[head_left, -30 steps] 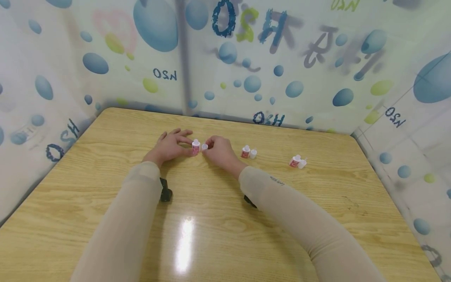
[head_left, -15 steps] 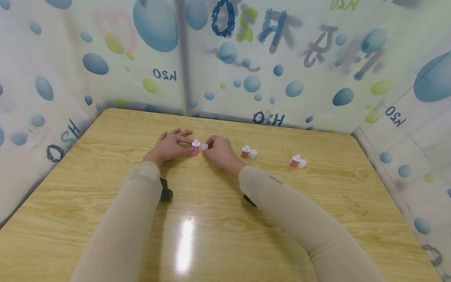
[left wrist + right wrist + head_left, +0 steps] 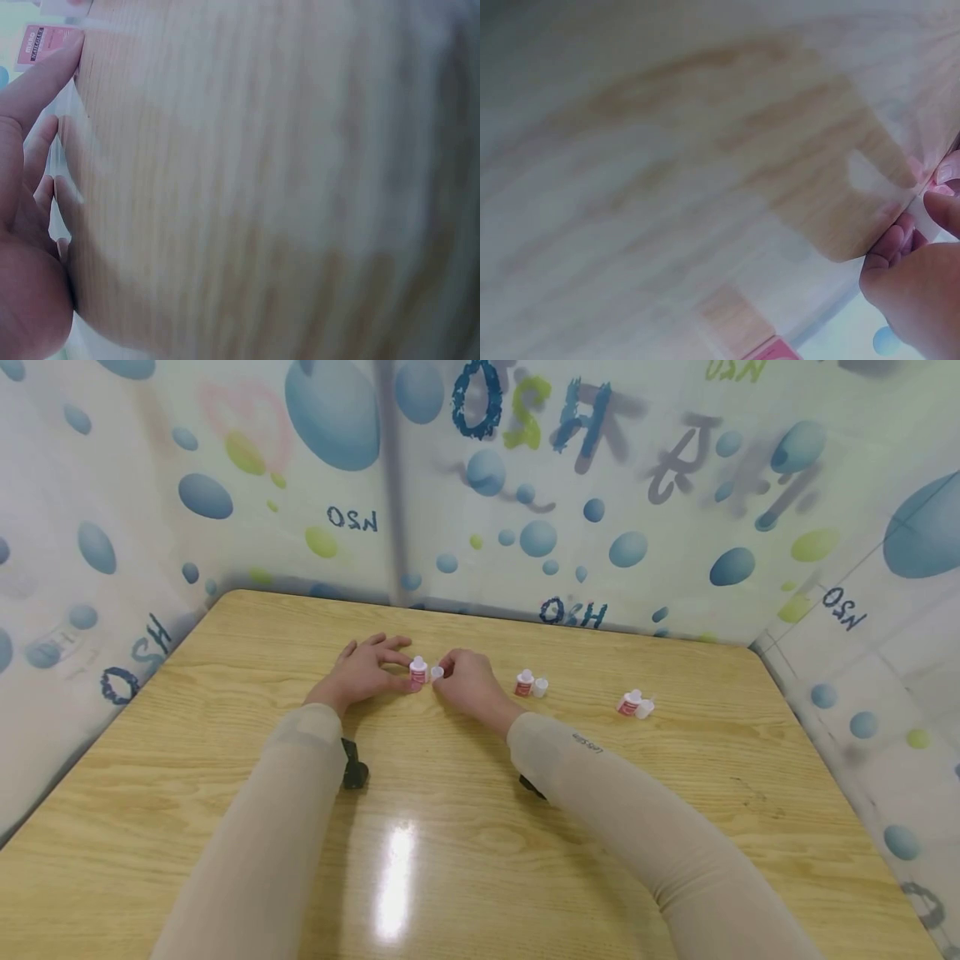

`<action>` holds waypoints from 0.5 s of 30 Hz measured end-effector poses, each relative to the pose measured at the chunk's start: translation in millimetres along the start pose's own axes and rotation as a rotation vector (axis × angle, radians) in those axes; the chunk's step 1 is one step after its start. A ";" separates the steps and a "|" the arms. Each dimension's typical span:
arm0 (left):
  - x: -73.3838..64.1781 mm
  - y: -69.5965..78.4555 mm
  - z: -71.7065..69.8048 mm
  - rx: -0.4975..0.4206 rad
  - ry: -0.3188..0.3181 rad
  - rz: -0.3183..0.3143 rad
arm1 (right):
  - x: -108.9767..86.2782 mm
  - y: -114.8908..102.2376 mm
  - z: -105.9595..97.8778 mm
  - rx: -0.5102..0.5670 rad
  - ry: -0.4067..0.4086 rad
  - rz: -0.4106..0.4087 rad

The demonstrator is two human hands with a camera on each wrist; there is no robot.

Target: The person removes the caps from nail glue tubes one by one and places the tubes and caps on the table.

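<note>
In the head view, a small nail glue bottle (image 3: pixel 418 672) with a white top and a pink-red label stands upright near the far side of the table. My left hand (image 3: pixel 362 673) holds it between thumb and index finger, the other fingers spread out over the wood. The left wrist view catches the label (image 3: pixel 42 46) beside a fingertip. Just right of the bottle, my right hand (image 3: pixel 469 682) pinches a white cap (image 3: pixel 437 672), its hollow side turned up. From the right wrist, the cap (image 3: pixel 928 216) shows partly behind the thumb.
Two more such bottles stand to the right, a nearer one (image 3: pixel 524 686) with a white cap (image 3: pixel 541 687) beside it and a farther one (image 3: pixel 628 704) with its own cap (image 3: pixel 645 708). The wooden table (image 3: pixel 465 843) meets a patterned curtain (image 3: pixel 480 560) at the back.
</note>
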State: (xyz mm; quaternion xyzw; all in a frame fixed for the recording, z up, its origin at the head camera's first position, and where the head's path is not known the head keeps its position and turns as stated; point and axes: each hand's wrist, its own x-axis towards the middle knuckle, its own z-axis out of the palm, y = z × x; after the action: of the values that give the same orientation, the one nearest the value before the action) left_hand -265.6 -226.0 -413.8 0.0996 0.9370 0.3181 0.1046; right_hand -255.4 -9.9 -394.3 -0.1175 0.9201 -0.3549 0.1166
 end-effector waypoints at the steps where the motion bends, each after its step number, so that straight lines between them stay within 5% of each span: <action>1: -0.1 0.0 0.1 -0.002 0.000 -0.001 | 0.0 0.0 0.2 0.001 0.000 -0.001; 15: -3.2 2.3 -0.7 -0.014 0.001 -0.001 | 0.2 -0.2 1.0 0.003 -0.002 -0.001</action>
State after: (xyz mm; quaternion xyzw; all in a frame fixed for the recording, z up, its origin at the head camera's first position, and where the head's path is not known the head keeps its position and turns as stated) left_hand -262.4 -225.4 -411.4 0.0981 0.9348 0.3249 0.1051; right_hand -255.3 -10.7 -394.9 -0.1181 0.9195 -0.3560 0.1178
